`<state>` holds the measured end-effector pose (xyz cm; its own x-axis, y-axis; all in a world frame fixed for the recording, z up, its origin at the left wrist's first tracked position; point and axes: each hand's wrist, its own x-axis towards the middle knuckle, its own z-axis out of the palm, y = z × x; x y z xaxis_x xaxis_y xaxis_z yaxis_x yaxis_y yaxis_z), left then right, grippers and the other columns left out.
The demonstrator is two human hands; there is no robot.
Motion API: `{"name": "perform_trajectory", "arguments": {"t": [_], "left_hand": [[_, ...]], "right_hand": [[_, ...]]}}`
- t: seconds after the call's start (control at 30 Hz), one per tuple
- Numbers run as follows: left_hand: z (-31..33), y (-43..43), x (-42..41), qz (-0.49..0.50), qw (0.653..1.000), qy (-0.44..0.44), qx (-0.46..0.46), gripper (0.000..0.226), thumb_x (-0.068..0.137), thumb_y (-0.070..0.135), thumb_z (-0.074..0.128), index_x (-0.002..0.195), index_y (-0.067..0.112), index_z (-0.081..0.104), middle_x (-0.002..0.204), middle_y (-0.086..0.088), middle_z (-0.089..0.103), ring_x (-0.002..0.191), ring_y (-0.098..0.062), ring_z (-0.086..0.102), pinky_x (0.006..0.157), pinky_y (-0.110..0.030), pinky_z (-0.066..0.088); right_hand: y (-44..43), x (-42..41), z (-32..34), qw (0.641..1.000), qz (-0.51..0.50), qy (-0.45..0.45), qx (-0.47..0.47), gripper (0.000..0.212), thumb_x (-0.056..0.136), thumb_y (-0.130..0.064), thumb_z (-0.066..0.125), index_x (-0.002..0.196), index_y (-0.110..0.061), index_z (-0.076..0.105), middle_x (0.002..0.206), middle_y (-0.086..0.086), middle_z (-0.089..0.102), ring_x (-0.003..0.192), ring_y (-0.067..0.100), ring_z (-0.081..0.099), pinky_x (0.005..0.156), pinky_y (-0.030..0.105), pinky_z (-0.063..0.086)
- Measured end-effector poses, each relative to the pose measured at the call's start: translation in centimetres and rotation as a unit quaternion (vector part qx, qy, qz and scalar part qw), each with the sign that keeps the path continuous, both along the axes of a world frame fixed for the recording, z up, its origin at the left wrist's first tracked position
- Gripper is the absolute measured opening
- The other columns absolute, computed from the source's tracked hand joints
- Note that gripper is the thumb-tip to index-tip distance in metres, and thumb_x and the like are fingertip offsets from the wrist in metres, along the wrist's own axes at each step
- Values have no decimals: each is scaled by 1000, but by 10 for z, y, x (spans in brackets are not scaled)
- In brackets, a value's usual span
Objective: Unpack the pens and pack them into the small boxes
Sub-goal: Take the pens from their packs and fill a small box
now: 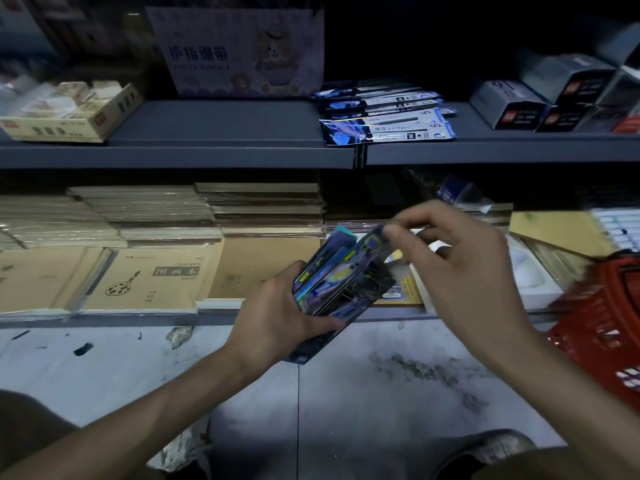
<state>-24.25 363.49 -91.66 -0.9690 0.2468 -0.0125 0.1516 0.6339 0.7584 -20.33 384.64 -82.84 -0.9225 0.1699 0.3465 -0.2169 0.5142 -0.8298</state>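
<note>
Head view: left hand clamps the pen packs upright like a deck, probably so the right hand can pinch off the top one.

We see two bare arms coming up from the near edge. No sleeves cover them, and we see no watch, ring or band on either one. The left hand and the right hand have no gloves, and the nails look short and plain. Down at the near left corner, we see a bit of dark cloth. Two light shoes show near the floor, blurry, one to the left and one to the right.
</note>
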Motion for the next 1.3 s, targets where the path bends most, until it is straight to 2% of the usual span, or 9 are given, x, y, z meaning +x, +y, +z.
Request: {"name": "perform_trajectory", "arguments": {"t": [0.1,0.2,0.43,0.6,0.77,0.87,1.03,1.2,1.3], "left_hand": [[0,0,0,8,1000,-6,12,64,56,55,94,107,33,62,93,18,74,83,-2,70,71,-38,61],[-3,-3,-1,40,999,-17,22,63,52,50,98,104,34,65,91,20,75,83,1,70,75,-35,60],[-1,-8,-2,66,995,-14,70,57,54,36,101,99,31,66,84,24,73,77,6,69,63,-14,54],[-1,-8,-2,67,994,-13,88,60,54,39,100,104,29,66,89,17,75,79,0,71,70,-28,62],[-3,-5,-1,50,993,-28,99,66,53,40,100,108,29,67,94,16,76,85,-3,73,76,-36,64],[-3,-4,0,37,995,-23,88,66,52,45,100,108,30,66,95,17,76,86,-2,72,76,-37,64],[-2,-2,2,16,999,12,39,58,58,43,98,102,31,63,86,21,73,79,3,69,67,-28,59],[-1,1,4,6,999,30,35,57,60,42,98,104,31,62,86,21,73,80,4,69,64,-17,54],[0,3,7,-7,999,36,34,58,62,43,96,107,33,61,89,20,74,81,3,69,65,-22,58]], "right_hand": [[8,-2,9,988,1,-18,-153,10,104,-10,58,95,-4,58,84,9,74,70,23,77,40,18,39],[25,-7,18,979,-36,-23,-200,13,106,-13,56,100,-2,56,86,23,71,68,29,78,32,24,33],[54,-9,19,970,-141,14,-199,14,100,-12,63,103,2,64,79,22,72,61,33,75,47,31,54],[64,-9,16,962,-185,4,-201,15,99,-14,64,104,0,63,61,4,70,62,28,76,51,35,57],[67,-9,13,961,-179,-3,-208,15,99,-11,64,106,2,62,72,15,71,64,31,77,51,33,58],[65,-9,12,962,-172,-6,-212,14,98,-11,65,104,2,63,82,26,70,64,34,76,51,32,57],[46,1,13,974,-156,10,-166,13,97,-14,69,98,-3,65,70,11,74,59,30,75,49,36,58],[13,14,-3,973,-104,-72,-195,19,93,-15,75,82,-9,61,66,14,72,55,28,74,46,37,56],[2,15,-25,984,-86,-141,-66,25,86,-26,81,69,-17,66,62,0,68,55,17,67,53,34,52]]}}
